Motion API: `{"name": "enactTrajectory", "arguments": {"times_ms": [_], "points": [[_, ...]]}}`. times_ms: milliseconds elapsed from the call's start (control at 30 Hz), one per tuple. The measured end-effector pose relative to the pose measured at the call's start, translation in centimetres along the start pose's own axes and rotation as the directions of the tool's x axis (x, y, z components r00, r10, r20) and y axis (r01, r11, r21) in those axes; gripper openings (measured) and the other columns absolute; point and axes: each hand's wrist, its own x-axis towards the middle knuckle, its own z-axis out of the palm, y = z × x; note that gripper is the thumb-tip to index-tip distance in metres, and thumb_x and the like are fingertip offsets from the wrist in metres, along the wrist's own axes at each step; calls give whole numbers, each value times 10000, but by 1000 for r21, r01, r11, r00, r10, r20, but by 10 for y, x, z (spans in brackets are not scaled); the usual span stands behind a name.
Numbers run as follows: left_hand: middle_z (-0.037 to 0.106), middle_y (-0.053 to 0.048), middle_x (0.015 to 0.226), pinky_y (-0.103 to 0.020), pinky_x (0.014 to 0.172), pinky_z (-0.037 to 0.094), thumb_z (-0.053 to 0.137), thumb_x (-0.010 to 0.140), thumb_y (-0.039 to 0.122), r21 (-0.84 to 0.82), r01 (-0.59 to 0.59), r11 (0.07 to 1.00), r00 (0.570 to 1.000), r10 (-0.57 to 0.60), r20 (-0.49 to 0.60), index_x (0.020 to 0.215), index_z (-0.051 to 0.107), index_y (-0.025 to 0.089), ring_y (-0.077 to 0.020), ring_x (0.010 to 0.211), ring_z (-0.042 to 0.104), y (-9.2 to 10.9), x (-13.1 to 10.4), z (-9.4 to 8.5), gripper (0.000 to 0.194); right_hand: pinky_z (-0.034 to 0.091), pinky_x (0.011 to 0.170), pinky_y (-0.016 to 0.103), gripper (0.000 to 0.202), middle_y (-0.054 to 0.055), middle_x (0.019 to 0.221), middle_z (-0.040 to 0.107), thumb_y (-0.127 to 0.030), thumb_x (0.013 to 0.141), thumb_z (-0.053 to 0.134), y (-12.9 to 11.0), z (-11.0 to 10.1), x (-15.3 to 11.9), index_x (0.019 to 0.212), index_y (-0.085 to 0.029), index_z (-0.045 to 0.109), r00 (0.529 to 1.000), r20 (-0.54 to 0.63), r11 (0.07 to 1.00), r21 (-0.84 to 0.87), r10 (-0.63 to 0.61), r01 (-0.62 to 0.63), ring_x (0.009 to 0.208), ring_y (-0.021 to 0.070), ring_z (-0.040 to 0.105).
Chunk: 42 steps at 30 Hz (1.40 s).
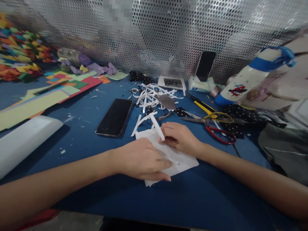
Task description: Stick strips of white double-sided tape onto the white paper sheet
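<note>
A sheet of white paper (pixel 183 162) lies at an angle on the blue table in front of me. My left hand (pixel 141 158) rests across its left part, fingers stretched out to the right, with the thumb near the lower edge. Over the upper right part of the sheet is my right hand (pixel 180 138), its fingers curled and closed around the lower end of a narrow white paper strip (pixel 157 125). That strip slants up and away to the left. A tiny white scrap (pixel 178 163) sits on the sheet beside my left fingertips.
Cut paper strips (pixel 151 96) are heaped beyond the sheet, with a phone (pixel 114 117) to their left. Scissors (pixel 207 119), a yellow cutter (pixel 203 107) and a bottle (pixel 247 80) are at right. Coloured paper (pixel 36 104) and a white case (pixel 26 138) lie left. A perforated metal panel (pixel 154 38) stands behind.
</note>
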Motion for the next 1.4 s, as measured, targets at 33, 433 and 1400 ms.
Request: {"name": "enactTrajectory", "arguments": {"times_ms": [33, 433, 1400], "points": [[661, -1, 610, -316, 461, 323, 280, 1027, 420, 48, 26, 999, 1000, -26, 5, 1054, 685, 161, -171, 531, 608, -3, 0, -1, 481, 373, 706, 284, 172, 12, 785, 560, -263, 946, 539, 0, 0, 0, 794, -184, 557, 1000, -4, 1000, 1, -1, 1, 777, 159, 512], [679, -3, 635, -321, 461, 320, 270, 1029, 413, 83, 76, 994, 993, -82, 79, 1105, 655, 142, -164, 557, 627, -11, -1, -5, 477, 421, 571, 231, 172, -4, 746, 615, -334, 819, 706, 8, -2, 6, 780, -181, 638, 955, -131, 877, 444, 267, -184, 654, 118, 554], [687, -2, 651, -331, 443, 305, 309, 1024, 407, 50, 79, 996, 994, -82, 67, 1111, 661, 132, -160, 552, 628, -10, -2, -3, 455, 438, 762, 285, 142, 2, 867, 550, -204, 821, 714, 14, 5, 13, 776, -198, 580, 976, -197, 966, 253, 95, -43, 851, 152, 532]]}}
